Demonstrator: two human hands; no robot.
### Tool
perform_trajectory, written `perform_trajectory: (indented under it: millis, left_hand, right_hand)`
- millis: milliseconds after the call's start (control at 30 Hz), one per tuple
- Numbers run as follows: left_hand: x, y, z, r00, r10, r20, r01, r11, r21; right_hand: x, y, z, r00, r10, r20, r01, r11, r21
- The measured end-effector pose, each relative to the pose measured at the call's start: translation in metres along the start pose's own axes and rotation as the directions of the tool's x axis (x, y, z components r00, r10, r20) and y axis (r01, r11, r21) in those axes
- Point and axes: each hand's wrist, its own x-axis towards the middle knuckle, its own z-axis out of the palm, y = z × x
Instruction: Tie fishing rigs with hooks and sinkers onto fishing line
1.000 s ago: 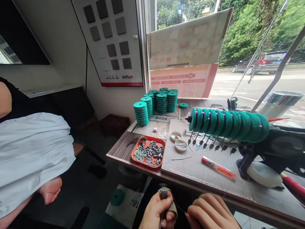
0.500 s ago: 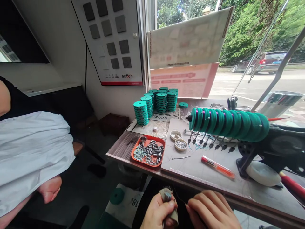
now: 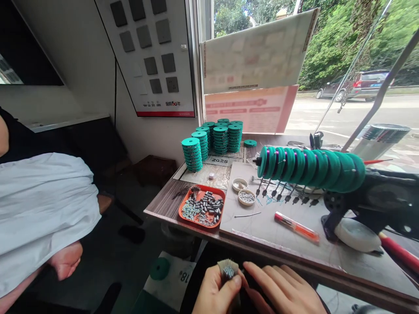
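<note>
Seated bystander in white cloth [image 3: 42, 209] at far left; orange tray [image 3: 183, 214] of small metal parts on table [image 3: 163, 201]. Below table edge, left hand [image 3: 212, 296] pinched shut on small grey bundle [image 3: 228, 271]; right hand [image 3: 288, 294] just beside, fingers loosely extended, holding nothing visible. Step judged: picking a piece from bundle; next calls for a fine fingertip pinch. Green discs [image 3: 310, 168] on spindle at right
</note>
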Motion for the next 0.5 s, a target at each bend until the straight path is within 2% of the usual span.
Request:
perform_trajectory:
  millis: [167,300,400,500]
  left_hand:
    - [-0.007,0.015,0.006,0.995,0.094,-0.036,-0.088,0.986,0.139]
    - [-0.008,0.020,0.008,0.989,0.101,-0.109,-0.090,0.991,0.103]
    - [-0.006,0.021,0.010,0.994,0.055,-0.099,-0.063,0.995,-0.076]
    - [-0.004,0.026,0.015,0.997,-0.049,0.064,0.071,0.914,-0.399]
  right_hand:
    - [0.012,-0.006,0.005,0.993,-0.114,0.025,0.114,0.993,-0.038]
    - [0.010,-0.009,0.011,0.992,-0.079,0.098,0.080,0.997,-0.006]
    - [0.009,-0.011,0.015,0.992,-0.091,0.090,0.091,0.996,0.013]
    - [0.011,-0.012,0.014,0.982,-0.176,0.070,0.178,0.984,-0.014]
